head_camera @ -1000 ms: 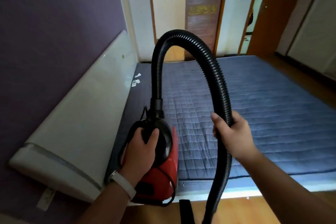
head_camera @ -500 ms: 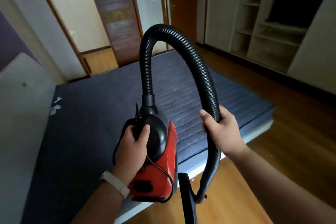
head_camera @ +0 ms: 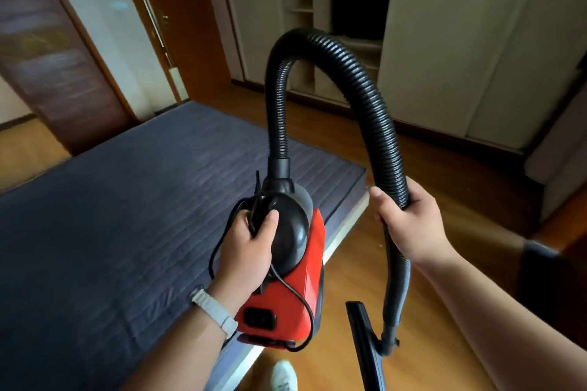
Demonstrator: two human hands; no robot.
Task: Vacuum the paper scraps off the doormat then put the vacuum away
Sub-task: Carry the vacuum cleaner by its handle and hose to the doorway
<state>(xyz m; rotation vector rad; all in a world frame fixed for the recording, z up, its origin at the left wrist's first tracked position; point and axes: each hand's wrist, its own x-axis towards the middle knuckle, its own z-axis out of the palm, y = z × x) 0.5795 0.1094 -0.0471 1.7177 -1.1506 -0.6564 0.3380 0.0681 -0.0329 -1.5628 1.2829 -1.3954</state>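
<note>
I carry a small red and black vacuum [head_camera: 297,279] in the air in front of me. My left hand [head_camera: 246,251] grips its black top handle, together with a loop of the black power cord. A ribbed black hose [head_camera: 359,86] arches up from the vacuum and comes down on the right, where my right hand [head_camera: 408,225] grips it. The black nozzle [head_camera: 365,346] hangs at the hose's lower end above the wooden floor. No doormat or paper scraps are in view.
A low dark blue mattress [head_camera: 127,216] lies on the wooden floor [head_camera: 355,263] to the left. A brown door [head_camera: 47,51] stands at the back left, and white wardrobe units with open shelves [head_camera: 349,41] line the far wall. My white shoe [head_camera: 284,378] shows at the bottom.
My view has swung to the right, from the purple wall and mattress towards the wardrobe and floor. Both hands keep the same hold on the vacuum and hose.
</note>
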